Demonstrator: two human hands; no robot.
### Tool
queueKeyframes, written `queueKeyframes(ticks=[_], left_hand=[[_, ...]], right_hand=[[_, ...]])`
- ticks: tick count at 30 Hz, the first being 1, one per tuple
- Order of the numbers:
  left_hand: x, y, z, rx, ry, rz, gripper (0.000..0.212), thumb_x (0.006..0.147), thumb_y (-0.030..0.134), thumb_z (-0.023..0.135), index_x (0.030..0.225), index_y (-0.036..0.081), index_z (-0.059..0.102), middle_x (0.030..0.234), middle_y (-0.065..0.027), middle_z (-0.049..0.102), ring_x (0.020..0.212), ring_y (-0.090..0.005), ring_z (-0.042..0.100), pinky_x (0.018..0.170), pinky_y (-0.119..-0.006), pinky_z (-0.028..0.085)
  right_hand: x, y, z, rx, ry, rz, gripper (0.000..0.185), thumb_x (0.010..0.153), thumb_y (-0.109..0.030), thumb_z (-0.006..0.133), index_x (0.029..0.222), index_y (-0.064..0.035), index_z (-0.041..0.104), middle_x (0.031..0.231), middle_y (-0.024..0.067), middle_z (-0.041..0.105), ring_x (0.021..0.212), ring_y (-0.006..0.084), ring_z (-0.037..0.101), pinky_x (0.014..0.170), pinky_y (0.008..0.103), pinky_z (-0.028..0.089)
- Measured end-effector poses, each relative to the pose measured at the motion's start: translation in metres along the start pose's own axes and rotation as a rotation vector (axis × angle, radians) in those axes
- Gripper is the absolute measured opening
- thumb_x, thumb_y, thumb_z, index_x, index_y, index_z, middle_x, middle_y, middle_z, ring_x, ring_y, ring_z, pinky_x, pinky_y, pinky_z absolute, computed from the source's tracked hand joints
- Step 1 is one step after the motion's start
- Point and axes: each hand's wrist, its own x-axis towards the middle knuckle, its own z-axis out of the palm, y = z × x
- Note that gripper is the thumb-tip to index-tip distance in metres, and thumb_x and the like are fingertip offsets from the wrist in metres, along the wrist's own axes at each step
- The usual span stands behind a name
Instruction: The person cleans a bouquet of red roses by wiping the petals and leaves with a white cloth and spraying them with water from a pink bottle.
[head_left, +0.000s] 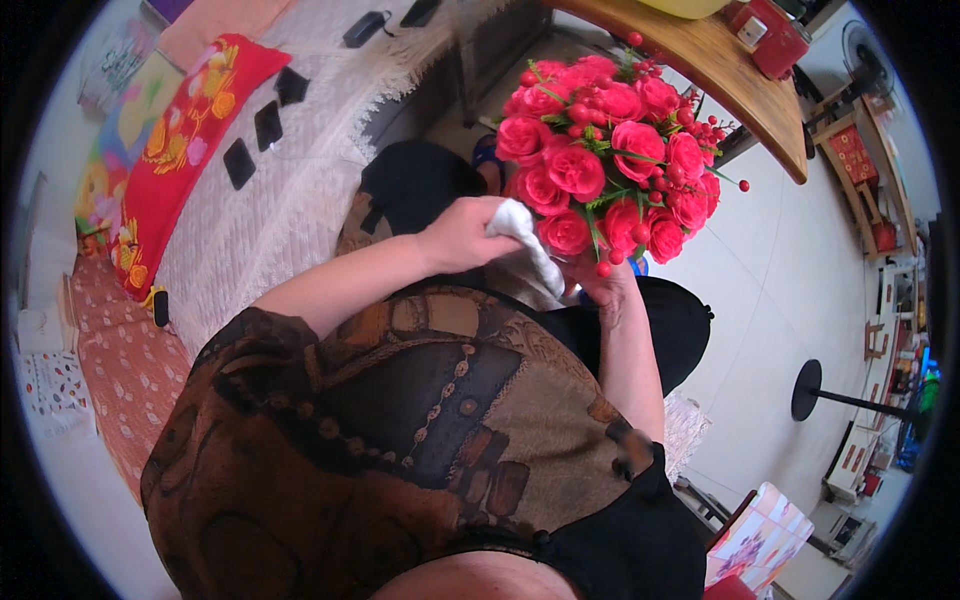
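My left hand grips a bunched white cloth, its fingers closed on the upper end. The cloth hangs down to the right, toward my right hand. A large bouquet of red artificial roses, with red berries and green leaves, stands in front of me above my knees. Just under the lowest blooms, my right hand is curled at the bouquet's base. Flowers and cloth hide most of its fingers and whatever holds the stems.
A sofa with a lace-edged cover is at my left, bearing several dark flat objects and a red embroidered cushion. A wooden table stands ahead right. On the tiled floor is a stand with a round black base.
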Motion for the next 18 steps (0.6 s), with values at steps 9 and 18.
queueKeyframes(ticks=[9,18], left_hand=[[-0.006,0.04,-0.033,-0.508,0.263,-0.186,0.015,0.094,0.012,0.063,0.105,0.003,0.057,0.097,-0.0055,0.067,0.088,-0.0143,0.065,0.084,-0.03,0.053],[-0.006,0.086,-0.04,-1.104,0.235,-0.209,0.032,0.098,0.028,0.053,0.119,0.004,0.057,0.116,-0.0133,0.066,0.11,-0.0263,0.064,0.1,-0.043,0.048]], right_hand=[[-0.035,0.001,0.005,-0.096,0.262,0.018,0.054,0.098,-0.042,0.057,0.133,-0.0002,0.051,0.123,0.0198,0.062,0.108,0.0364,0.064,0.094,0.0522,0.052],[-0.125,0.002,0.035,-0.839,0.122,-0.037,0.042,0.098,-0.03,0.059,0.128,0.0003,0.059,0.119,0.0098,0.066,0.112,0.0189,0.061,0.097,0.0333,0.048]])
